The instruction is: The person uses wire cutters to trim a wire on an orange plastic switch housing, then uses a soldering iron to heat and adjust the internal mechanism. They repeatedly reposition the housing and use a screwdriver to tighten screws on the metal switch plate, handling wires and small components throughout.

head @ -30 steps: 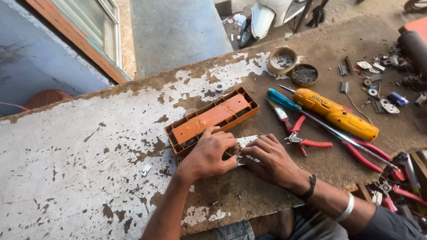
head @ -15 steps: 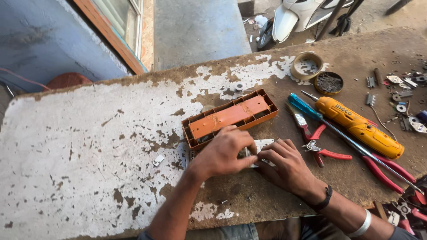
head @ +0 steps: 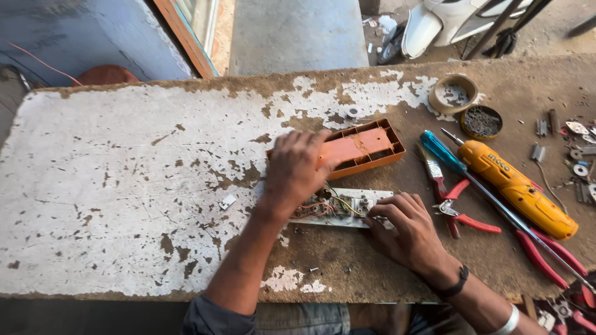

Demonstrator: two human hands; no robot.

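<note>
An orange plastic casing lies open side up on the worn table. My left hand rests over its left end, fingers spread on it. Just in front lies a white panel with wires and switch parts. My right hand pinches the panel's right end with its fingertips. Coloured wires show between the two hands.
To the right lie a yellow electric screwdriver, a blue-handled screwdriver, red-handled pliers, two round tins and scattered small metal parts. A small white piece lies left of the panel. A scooter stands beyond.
My left hand has lifted off the white panel and moved up onto the orange casing. The panel's wiring is now uncovered. The camera view shifted to the left.
</note>
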